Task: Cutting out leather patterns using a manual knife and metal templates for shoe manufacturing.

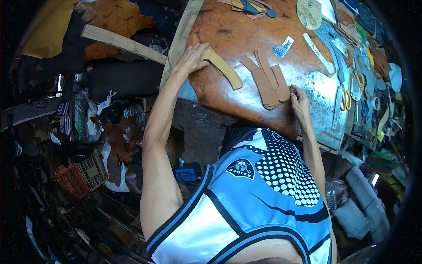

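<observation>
My left hand [192, 60] is at the left edge of the large brown hide [220, 33] on the worktable. Its fingers and thumb close on the upper end of a small stack of mustard-yellow leather strips [226, 72], slightly curved and lying aslant. To the right of these lies a fanned group of tan leather pieces [267, 83], some narrow, some wider. My right hand [300, 104] rests at the hide's near right side, beside the right edge of the tan pieces. Its fingers are bent together, and what they hold, if anything, is hidden.
Pattern pieces [281, 47] and a long pale strip [318, 55] lie farther back. Scissors with orange-yellow handles [346, 100] lie right, among tools and scraps. A wooden plank [125, 44] juts out left. Plastic crates [91, 169] and a blue box [188, 172] stand below.
</observation>
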The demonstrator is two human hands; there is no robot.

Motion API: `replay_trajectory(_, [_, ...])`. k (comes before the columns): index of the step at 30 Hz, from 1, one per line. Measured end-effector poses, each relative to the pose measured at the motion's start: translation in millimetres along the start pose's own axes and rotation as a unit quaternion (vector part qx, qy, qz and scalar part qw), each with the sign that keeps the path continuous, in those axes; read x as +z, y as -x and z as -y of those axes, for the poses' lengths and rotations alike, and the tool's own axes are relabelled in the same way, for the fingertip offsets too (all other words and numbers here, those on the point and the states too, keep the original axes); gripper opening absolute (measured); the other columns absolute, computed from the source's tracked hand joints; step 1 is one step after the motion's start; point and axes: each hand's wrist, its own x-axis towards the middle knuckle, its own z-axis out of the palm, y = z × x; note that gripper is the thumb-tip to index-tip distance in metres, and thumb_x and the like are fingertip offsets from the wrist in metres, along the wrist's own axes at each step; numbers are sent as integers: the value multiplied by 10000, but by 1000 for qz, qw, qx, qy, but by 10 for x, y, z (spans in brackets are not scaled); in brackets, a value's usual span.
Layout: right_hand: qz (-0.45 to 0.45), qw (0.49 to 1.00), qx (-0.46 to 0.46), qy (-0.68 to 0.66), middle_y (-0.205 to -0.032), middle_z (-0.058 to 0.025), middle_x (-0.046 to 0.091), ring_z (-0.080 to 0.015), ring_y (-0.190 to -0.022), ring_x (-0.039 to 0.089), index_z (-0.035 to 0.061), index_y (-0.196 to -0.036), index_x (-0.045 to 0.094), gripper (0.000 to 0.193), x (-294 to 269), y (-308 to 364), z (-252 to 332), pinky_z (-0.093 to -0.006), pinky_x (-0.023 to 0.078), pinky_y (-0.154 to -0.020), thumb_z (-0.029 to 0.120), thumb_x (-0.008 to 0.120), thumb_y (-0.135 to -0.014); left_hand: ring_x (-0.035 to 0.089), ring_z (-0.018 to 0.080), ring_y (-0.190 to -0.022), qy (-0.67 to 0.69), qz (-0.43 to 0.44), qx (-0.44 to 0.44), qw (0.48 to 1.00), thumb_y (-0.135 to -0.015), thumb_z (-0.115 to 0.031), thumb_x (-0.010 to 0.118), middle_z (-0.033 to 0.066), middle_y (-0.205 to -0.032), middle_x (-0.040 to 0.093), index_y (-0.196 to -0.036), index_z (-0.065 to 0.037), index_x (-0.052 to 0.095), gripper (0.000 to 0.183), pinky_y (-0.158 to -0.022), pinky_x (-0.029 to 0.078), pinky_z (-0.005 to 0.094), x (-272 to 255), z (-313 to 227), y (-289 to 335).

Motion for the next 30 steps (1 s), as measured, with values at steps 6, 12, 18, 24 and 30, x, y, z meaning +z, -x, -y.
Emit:
replay_trajectory(6, [3,1000,-1,-8,-1139,-200,639,-322,-1069,617,14,-1251,608,348,1,-1,-53,-393,470,-959,114,532,-925,612,417,-1079,77,18,-92,993,-734,-261,799,269,-1108,652,-1393,-38,411,796,-920,489,461,-16,53,-77])
replay_trajectory(12, [4,1000,13,-3,-1171,-210,639,-334,-1073,617,18,-1255,608,356,-75,-16,-83,-399,468,-967,133,534,-926,630,417,-1047,45,-14,-58,997,-693,-320,832,277,-1095,652,-1300,-56,527,728,-872,513,460,141,137,-258])
replay_trajectory(18, [77,968,140,-195,-1125,-145,682,-192,-848,649,-6,-1262,602,367,-189,-69,90,-322,521,-767,185,541,-955,646,192,-926,298,64,-149,941,-799,-234,789,112,-991,683,-1124,-41,635,408,-805,508,331,-171,278,111])
replay_trajectory(24, [-20,991,-23,-128,-1163,-167,677,-251,-1080,637,27,-1208,649,306,-64,111,583,-349,485,-970,130,528,-947,650,237,-974,653,-145,-307,676,-913,-138,641,119,-1149,613,-1239,-50,468,380,-691,592,381,-151,-621,975])
replay_trajectory(30, [168,970,-155,-86,-1055,-221,644,-363,-949,658,2,-1193,637,339,574,122,1104,-414,532,-829,191,597,-914,616,264,-1117,817,-193,-317,441,-969,-122,554,127,-1208,600,-1306,-78,470,350,-899,567,464,730,-1938,1193])
